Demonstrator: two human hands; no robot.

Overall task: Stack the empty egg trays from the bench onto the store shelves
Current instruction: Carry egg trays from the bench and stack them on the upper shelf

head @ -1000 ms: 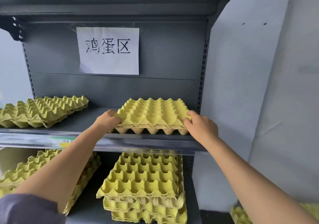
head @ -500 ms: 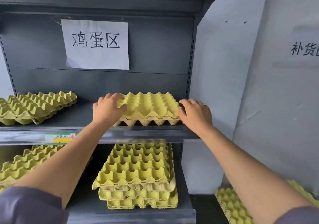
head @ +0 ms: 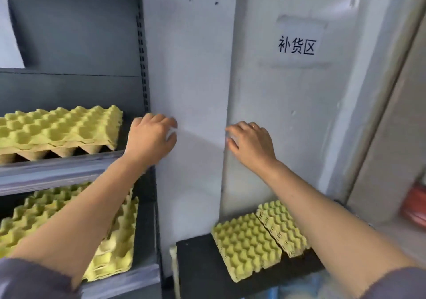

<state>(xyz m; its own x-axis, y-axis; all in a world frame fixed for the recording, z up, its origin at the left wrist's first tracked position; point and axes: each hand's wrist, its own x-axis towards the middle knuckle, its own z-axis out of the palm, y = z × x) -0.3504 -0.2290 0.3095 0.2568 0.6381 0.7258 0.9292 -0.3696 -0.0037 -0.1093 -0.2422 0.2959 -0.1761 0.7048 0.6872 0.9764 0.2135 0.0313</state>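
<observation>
Yellow pulp egg trays (head: 60, 132) lie in a low stack on the upper grey metal shelf (head: 57, 172), at its right end and close to the front edge. On the lower shelf (head: 129, 278) a taller stack of yellow trays (head: 117, 241) sits also at the right end, partly hidden behind my left forearm.

My left hand (head: 149, 139) is in the air just beside the right end of the upper shelf, apart from the trays. Its fingers are loosely bent and they hold nothing. My right hand (head: 251, 142) is further to the right, in front of the white wall panel (head: 288, 114). Its fingers are relaxed, a little spread, and empty. One finger wears a thin ring (head: 253, 126).

Below my right arm, on the black bench (head: 202, 275), two yellow bench trays (head: 246, 245) lie side by side near the back edge, touching each other. A paper sign with black characters (head: 296, 45) is on the wall. At the far right there is a red thing (head: 415, 206), too blurred to tell.
</observation>
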